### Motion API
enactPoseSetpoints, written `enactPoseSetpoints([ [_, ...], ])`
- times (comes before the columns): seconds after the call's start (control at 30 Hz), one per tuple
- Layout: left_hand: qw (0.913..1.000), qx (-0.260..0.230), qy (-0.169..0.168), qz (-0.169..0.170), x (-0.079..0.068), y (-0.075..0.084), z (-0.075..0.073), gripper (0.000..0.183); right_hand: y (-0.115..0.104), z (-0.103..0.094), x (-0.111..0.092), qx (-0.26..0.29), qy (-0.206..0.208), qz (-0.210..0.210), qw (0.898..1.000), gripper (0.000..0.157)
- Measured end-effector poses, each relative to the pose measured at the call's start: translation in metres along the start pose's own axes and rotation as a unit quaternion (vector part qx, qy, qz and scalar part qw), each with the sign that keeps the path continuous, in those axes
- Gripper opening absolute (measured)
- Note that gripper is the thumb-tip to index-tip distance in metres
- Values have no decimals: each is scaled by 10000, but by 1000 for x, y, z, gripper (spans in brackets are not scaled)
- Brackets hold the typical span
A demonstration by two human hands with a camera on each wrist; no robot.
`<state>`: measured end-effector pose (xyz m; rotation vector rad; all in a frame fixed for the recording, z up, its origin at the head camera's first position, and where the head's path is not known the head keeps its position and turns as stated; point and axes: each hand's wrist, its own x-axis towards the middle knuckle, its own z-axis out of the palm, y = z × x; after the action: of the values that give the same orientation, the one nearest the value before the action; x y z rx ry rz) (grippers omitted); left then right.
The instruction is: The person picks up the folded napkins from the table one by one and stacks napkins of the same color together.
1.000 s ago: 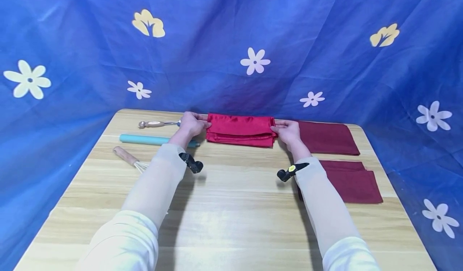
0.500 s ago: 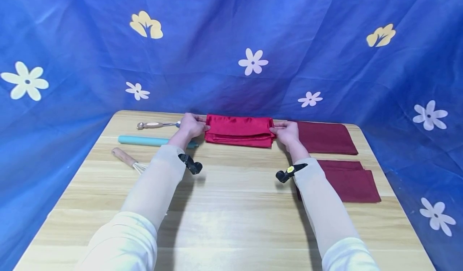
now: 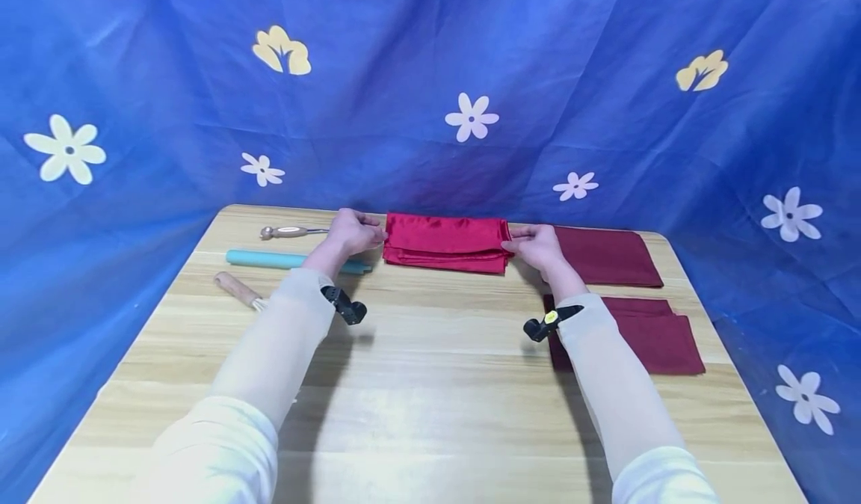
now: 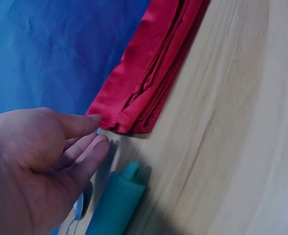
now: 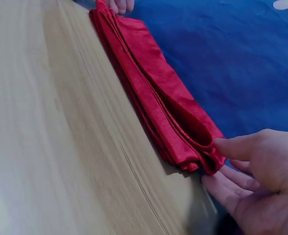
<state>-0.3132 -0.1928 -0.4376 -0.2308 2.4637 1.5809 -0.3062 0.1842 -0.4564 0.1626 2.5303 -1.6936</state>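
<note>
Near a smooth teal cylinder (image 3: 264,259), your left hand (image 3: 353,232), thumb and fingers apart, met a folded, shiny red cloth (image 3: 444,236) along the far side of a pale wooden table (image 3: 417,384); your right hand (image 3: 537,247) touched its other end, any pinch unclear.

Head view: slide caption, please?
Left hand and right hand at opposite ends of a folded, glossy red cloth on a pale wooden table.

Wide passage over counter (image 3: 430,399) between left forearm (image 3: 262,354) and right forearm (image 3: 615,384). Behind red cloth (image 3: 444,235), blue curtain (image 3: 377,115) closes way. At left, teal rod (image 3: 265,259) and whisk (image 3: 237,288) obstruct; at right, dark-red cloths (image 3: 608,257) lie flat.
</note>
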Motion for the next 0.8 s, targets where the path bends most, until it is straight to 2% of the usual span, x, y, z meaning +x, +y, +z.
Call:
enactPoseSetpoints([
  [0.2, 9977, -652, -149, -70, -15, 3, -12, 43, -3, -12, -11, -7, -292, 11, 9996, 47],
  [0.4, 9996, -257, -84, 127, -32, 7, -17, 44, -5, -30, -24, 31, -452, -250, 9987, 48],
  [0.6, 9944, -887, -477, 327, -53, 14, -14, 48, -7, -51, -38, 262, -620, -466, 9966, 47],
  [0.8, 9921, -815, -702, 641, -74, 18, -11, 48, -9, -75, -58, 313, -718, -666, 9947, 46],
])
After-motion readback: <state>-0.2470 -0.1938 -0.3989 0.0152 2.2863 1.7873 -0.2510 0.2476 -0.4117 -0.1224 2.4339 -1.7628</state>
